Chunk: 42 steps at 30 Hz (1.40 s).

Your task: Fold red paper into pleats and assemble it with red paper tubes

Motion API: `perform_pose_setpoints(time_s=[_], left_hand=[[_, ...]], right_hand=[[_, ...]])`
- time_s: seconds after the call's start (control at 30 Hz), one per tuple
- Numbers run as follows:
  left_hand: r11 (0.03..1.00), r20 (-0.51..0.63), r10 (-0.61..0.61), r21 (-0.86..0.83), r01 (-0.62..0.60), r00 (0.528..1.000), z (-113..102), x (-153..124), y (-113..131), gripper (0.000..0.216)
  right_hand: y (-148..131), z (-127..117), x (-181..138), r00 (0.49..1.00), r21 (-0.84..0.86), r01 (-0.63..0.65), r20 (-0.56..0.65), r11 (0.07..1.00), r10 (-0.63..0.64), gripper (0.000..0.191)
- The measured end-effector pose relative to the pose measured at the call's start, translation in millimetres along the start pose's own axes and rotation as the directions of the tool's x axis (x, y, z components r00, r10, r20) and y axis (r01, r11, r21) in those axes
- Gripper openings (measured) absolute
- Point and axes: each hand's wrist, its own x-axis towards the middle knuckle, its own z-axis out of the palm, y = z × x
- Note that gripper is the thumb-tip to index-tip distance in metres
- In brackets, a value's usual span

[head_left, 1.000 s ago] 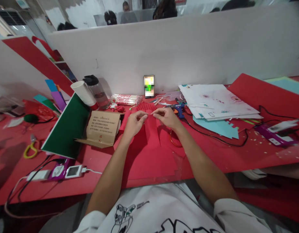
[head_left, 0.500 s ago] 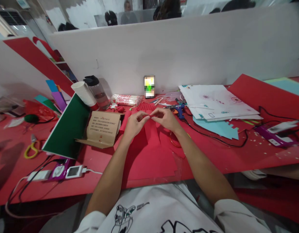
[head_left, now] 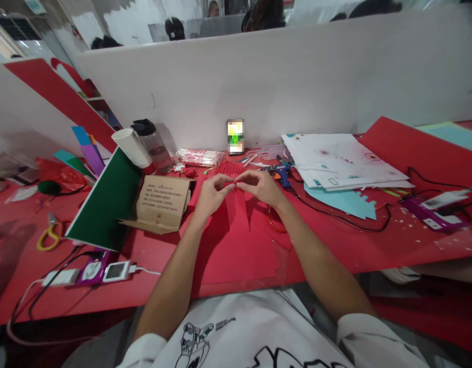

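Note:
My left hand (head_left: 211, 197) and my right hand (head_left: 262, 188) meet over the middle of the table, thumbs and forefingers pinched close together. Both are closed on a piece of red paper (head_left: 239, 212), which hangs down below the fingertips. Its upper edge is mostly hidden by my fingers. Just beyond them lies pleated red paper (head_left: 230, 167). Flat red paper (head_left: 236, 260) spreads under my forearms. Beside my right wrist is an orange-red ring-shaped handle (head_left: 276, 222), partly covered by the arm.
To the left stand an open cardboard box (head_left: 159, 202), a green board (head_left: 105, 207), a water bottle (head_left: 155, 145) and yellow-handled scissors (head_left: 49, 236). A phone (head_left: 236, 137) leans against the partition. On the right are a blue glue gun (head_left: 284, 174), its cord, and white printed sheets (head_left: 343, 161).
My fingertips have shifted slightly, and a bit of red shows between them. The hanging paper's lower edge has swung a little to the left. The arms stay where they were.

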Motion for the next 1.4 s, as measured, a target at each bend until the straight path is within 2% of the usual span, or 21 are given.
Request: perform_pose_setpoints(time_s=[0.5, 0.93, 1.17, 1.27, 1.4], left_hand=[[0.999, 0.019, -0.02, -0.049, 0.021, 1.0, 0, 0, 2, 0.021], [0.995, 0.047, -0.099, -0.009, 0.1, 0.994, -2, 2, -7, 0.018], [0.981, 0.116, -0.024, 0.193, 0.001, 0.993, -3, 0, -4, 0.018], [0.983, 0.134, 0.014, 0.179, -0.038, 0.991, 0, -1, -2, 0.019], [0.995, 0.051, -0.061, 0.086, 0.056, 0.997, 1, -1, -4, 0.026]], right_hand=[[1, 0, 0, 0.999, -0.067, 0.016, -0.032, 0.998, -0.018, 0.017], [8, 2, 1, 0.996, 0.041, -0.085, -0.004, 0.996, 0.085, 0.023], [13, 0, 1, 0.995, 0.022, -0.104, 0.013, 0.994, 0.103, 0.022], [14, -2, 1, 0.995, 0.032, -0.101, 0.025, 0.994, 0.101, 0.024], [14, -5, 2, 0.996, 0.031, -0.086, 0.042, 0.996, 0.085, 0.025]])
